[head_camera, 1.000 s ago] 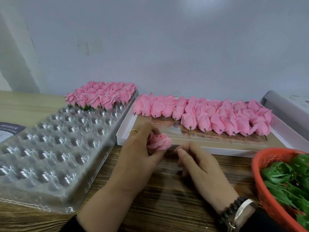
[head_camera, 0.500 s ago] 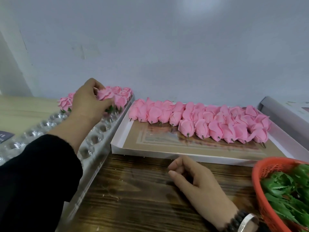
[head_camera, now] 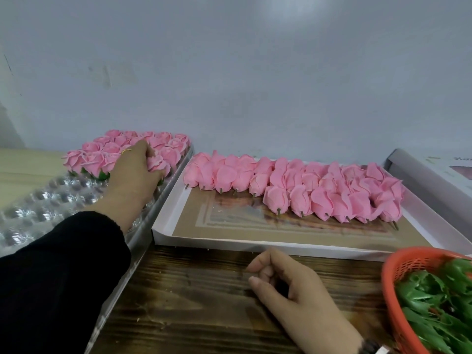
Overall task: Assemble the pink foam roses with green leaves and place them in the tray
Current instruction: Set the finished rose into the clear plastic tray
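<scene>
A clear plastic tray (head_camera: 51, 200) with round cells lies at the left. Its far rows hold finished pink roses (head_camera: 102, 154) with green leaves under them. My left hand (head_camera: 132, 172) reaches over the tray, and its fingers grip one pink rose (head_camera: 159, 164) that sits at the near right end of the filled rows. My right hand (head_camera: 293, 284) rests on the wooden table, fingers loosely curled and holding nothing. Bare pink rose heads (head_camera: 306, 187) with short stems lie in rows in a white shallow box (head_camera: 255, 245).
A red plastic basket (head_camera: 398, 267) full of green leaves (head_camera: 434, 302) stands at the right edge. A grey-white box (head_camera: 421, 175) sits behind it at the far right. A pale wall runs close behind everything.
My left hand carried the assembled rose from the table's middle to the tray's far rows and lowered it there. My right hand stayed on the table.
</scene>
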A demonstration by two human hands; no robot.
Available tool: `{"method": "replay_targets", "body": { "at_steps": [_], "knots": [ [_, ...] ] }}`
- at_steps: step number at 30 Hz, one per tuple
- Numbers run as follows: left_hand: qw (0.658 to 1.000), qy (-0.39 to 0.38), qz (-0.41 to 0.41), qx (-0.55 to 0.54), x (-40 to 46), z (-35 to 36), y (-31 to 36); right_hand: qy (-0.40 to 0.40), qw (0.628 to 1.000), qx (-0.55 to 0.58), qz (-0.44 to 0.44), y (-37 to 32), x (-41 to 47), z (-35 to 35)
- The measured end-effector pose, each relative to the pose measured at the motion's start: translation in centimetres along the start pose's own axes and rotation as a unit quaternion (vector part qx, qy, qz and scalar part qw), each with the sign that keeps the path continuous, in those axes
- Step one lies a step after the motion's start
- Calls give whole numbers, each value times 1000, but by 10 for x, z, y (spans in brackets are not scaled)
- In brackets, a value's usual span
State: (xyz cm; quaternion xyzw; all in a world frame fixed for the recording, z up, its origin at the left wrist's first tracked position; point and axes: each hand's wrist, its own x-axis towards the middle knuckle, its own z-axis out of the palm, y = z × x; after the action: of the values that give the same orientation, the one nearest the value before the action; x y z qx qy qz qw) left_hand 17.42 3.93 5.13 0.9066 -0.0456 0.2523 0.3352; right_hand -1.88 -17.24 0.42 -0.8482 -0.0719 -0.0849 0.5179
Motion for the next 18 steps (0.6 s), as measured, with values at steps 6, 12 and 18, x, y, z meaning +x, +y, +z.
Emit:
{"method": "replay_targets", "body": {
  "at_steps": [6,12,18],
  "knots": [
    [1000,-16,-2,12,8,-1,-3,-1,1000,5,3,-1,2,-2],
    [998,-48,5,26,8,-1,-5,-1,1000,3,9,-4,1,-2],
    [990,79,-33,-111,31,-30,3,4,1000,10,12,-4,2,-4]
  ]
}}
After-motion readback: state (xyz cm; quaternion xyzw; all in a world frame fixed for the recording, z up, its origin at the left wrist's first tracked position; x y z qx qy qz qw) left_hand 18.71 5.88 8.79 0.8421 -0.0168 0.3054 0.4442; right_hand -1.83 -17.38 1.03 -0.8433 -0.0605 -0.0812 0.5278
